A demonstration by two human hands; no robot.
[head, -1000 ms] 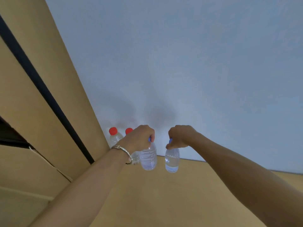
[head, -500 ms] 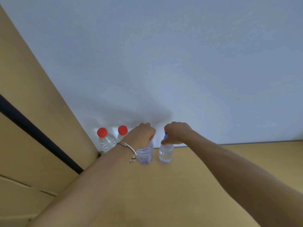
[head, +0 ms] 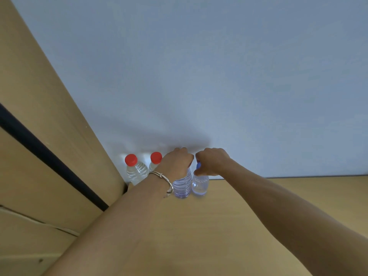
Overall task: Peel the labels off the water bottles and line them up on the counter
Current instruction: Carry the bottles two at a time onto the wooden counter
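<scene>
My left hand (head: 177,162) grips the top of the ribbed bottle (head: 182,186), my right hand (head: 212,162) pinches the cap of the clear bottle (head: 200,185) beside it; both stand far back on the table (head: 219,226), right of two red-capped bottles (head: 135,170); lining-up step, I judge; next, release without tipping.

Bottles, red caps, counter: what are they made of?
Bottles: clear glossy plastic, probably; ribbed see-through walls. Red caps: opaque plastic, smooth, it seems. Counter: matte light wood or wood-look laminate; grain too faint to tell.
</scene>
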